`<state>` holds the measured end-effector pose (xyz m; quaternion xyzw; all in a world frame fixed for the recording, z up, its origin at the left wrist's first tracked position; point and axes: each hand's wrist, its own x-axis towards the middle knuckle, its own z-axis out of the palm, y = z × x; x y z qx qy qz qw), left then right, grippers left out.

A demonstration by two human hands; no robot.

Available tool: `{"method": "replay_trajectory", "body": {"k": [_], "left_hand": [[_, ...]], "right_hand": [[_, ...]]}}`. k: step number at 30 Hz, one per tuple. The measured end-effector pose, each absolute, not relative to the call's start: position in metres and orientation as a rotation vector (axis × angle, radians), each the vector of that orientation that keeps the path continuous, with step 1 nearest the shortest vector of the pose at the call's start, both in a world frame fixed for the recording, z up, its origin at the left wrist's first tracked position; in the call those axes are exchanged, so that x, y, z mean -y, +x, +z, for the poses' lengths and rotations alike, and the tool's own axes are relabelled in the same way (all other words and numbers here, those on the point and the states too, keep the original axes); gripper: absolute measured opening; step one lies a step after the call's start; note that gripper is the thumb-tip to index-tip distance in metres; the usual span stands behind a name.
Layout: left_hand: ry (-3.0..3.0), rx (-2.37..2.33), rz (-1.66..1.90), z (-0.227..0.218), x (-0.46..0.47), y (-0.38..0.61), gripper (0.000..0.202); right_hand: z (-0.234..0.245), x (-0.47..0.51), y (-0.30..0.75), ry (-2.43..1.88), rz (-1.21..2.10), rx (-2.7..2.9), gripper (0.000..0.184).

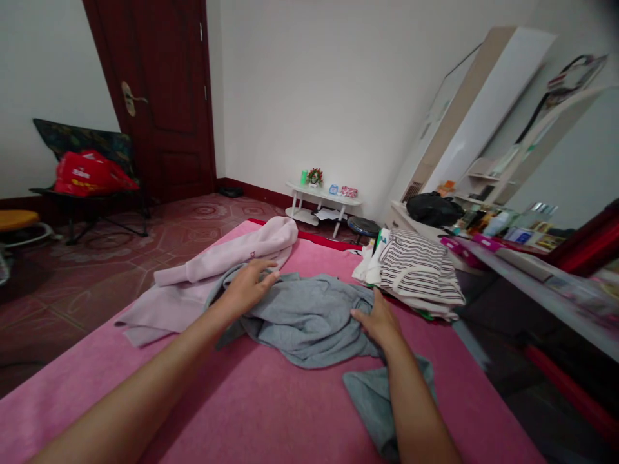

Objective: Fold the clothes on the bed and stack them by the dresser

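A crumpled grey-blue garment [314,316] lies across the pink bed cover [232,399], its kind hard to tell. On its left part rests my left hand [251,283], fingers stretched out over the cloth. My right hand [380,319] touches the garment's right end, thumb and fingers apart. A grey-blue piece of cloth [370,399] passes under my right forearm, perhaps part of the same garment. Just beyond my left hand a pale pink long-sleeved top [232,248] is spread out, partly under the grey-blue one.
A stack of folded clothes, topped by a striped one [420,261], sits at the bed's far right corner. Beyond the bed stand a small white table [324,193] and a round stool [363,227]. A dresser [403,216] is at right; a folding chair holds a red bag [91,174].
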<state>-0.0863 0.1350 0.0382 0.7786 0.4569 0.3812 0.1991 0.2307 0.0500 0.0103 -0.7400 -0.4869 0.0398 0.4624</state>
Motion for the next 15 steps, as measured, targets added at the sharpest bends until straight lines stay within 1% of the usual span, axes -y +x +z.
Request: {"method": "replay_trajectory", "body": {"k": [1,3,5,6,8,10,11,12,13,15], "left_hand": [[2.203,-1.269,0.993,0.033,-0.135,-0.084,0.040],[2.234,-1.271,0.871,0.024,-0.135,-0.080,0.038],[2.240,-1.303,0.802,0.018,-0.135,-0.080,0.043],[2.240,-1.319,0.788,0.017,-0.135,-0.081,0.050],[2.226,-1.313,0.747,0.016,-0.135,-0.085,0.068],[2.164,-1.251,0.656,0.022,-0.133,-0.087,0.081],[2.125,-1.189,0.586,0.029,-0.129,-0.088,0.082],[2.087,-1.100,0.507,0.039,-0.125,-0.089,0.076],[2.057,-0.982,0.426,0.051,-0.119,-0.090,0.065],[2.013,-0.705,0.282,0.081,-0.102,-0.096,0.037]], "right_hand": [[0.002,-0.050,0.233,-1.928,0.081,1.221,0.057],[-0.004,-0.049,0.238,-2.123,0.097,1.286,0.044],[0.001,-0.047,0.242,-2.135,0.236,1.331,0.029],[0.007,-0.047,0.243,-2.069,0.332,1.316,0.025],[0.028,-0.046,0.241,-1.836,0.448,1.155,0.027],[0.057,-0.042,0.235,-1.546,0.371,0.901,0.031],[0.074,-0.037,0.230,-1.400,0.292,0.791,0.032],[0.091,-0.030,0.225,-1.261,0.219,0.711,0.031],[0.108,-0.022,0.221,-1.133,0.166,0.661,0.029],[0.136,0.000,0.213,-0.956,0.174,0.639,0.021]]}}
